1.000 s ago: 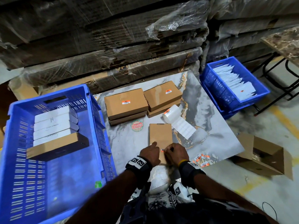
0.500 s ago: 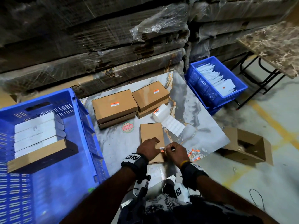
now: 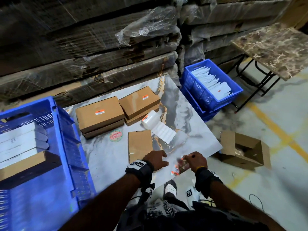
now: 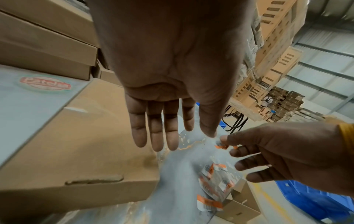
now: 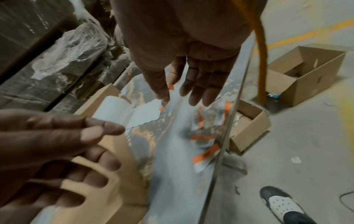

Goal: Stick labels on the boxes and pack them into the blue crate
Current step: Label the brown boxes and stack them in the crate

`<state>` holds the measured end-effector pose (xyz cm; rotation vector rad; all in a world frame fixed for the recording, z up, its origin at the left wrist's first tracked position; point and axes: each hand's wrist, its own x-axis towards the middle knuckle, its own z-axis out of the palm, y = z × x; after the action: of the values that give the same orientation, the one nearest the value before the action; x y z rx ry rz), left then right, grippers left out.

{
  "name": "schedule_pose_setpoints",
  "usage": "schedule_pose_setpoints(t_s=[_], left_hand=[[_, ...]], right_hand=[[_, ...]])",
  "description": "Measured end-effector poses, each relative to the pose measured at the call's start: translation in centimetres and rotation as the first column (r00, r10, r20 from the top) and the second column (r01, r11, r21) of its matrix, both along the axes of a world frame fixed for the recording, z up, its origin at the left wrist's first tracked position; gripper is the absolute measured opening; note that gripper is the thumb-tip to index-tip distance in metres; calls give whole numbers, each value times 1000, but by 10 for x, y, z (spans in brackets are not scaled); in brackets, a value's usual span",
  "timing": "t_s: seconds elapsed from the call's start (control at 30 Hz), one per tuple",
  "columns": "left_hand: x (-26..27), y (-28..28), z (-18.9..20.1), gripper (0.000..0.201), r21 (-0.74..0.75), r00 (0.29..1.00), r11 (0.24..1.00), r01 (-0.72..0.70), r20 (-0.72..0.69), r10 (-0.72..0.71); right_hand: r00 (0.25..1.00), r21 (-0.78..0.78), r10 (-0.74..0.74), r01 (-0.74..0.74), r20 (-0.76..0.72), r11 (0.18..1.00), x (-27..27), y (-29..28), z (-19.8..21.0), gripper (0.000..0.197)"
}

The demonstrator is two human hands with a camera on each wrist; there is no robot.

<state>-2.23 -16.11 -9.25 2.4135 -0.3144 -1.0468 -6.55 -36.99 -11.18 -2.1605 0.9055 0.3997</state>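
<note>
A plain brown box (image 3: 139, 144) lies flat on the marble board (image 3: 191, 120). My left hand (image 3: 165, 159) rests open at its near end, fingers straight (image 4: 155, 133). To the right, my right hand (image 3: 185, 157) hovers above a scatter of loose orange-and-white labels (image 3: 175, 170) and pinches one small label (image 4: 222, 146) between thumb and forefinger (image 5: 162, 91). A label roll (image 3: 150, 120) with its white backing strip lies behind the box. The big blue crate (image 3: 66, 130) at the left holds several boxes on edge (image 3: 18, 144).
Two short stacks of labelled brown boxes (image 3: 100, 114) (image 3: 140, 100) sit at the back of the board. A smaller blue crate (image 3: 196, 85) of white packets stands at the right, an open carton (image 3: 245, 150) on the floor, wrapped cardboard stacks (image 3: 83, 55) behind.
My right hand has left the box's near end and moved right, over the loose labels. The left hand stays at the box. The head view has swung right.
</note>
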Motion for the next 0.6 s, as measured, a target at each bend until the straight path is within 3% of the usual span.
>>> schedule_pose_setpoints(t_s=[0.23, 0.6], left_hand=[[0, -32, -7, 51, 74, 999, 997, 7, -43, -3], [-6, -57, -12, 49, 89, 996, 994, -70, -56, 75]], right_hand=[[959, 16, 169, -170, -228, 985, 11, -56, -18, 32], [918, -12, 283, -298, -279, 955, 11, -66, -46, 23]])
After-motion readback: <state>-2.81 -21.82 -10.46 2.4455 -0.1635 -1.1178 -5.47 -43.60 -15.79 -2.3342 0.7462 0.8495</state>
